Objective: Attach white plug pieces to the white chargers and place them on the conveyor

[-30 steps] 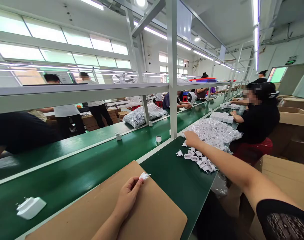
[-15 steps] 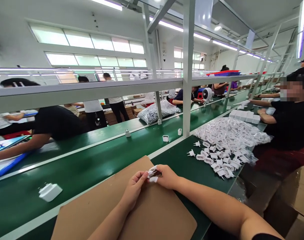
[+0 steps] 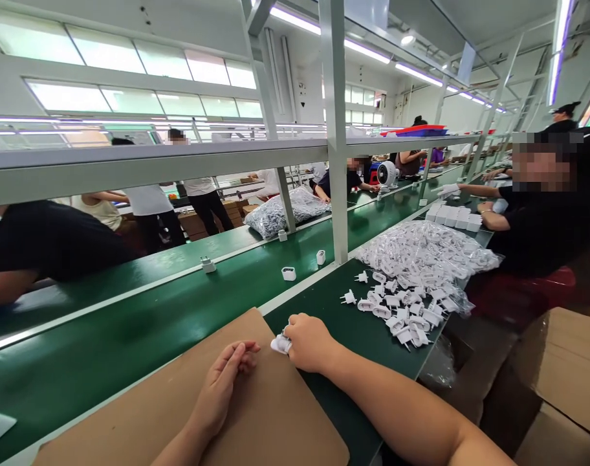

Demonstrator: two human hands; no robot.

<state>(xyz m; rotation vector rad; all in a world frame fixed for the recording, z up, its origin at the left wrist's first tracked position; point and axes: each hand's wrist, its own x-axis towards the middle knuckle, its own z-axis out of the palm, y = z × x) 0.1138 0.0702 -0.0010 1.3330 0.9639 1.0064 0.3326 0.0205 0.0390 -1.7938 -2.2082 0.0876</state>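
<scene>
Pinching one white plug insert (image 3: pixel 279 343) in right hand (image 3: pixel 308 342), left hand (image 3: pixel 226 384) resting loose on cardboard sheet (image 3: pixel 256 414); heap of plug inserts (image 3: pixel 402 314) waiting.

A long factory hall with white walls and a row of bright windows (image 3: pixel 130 77) high on the left. Strip lights (image 3: pixel 372 55) run along the ceiling. Grey metal posts (image 3: pixel 336 129) carry a shelf (image 3: pixel 154 165) above green worktables (image 3: pixel 144 323). Cardboard boxes (image 3: pixel 561 375) stand at right.
</scene>
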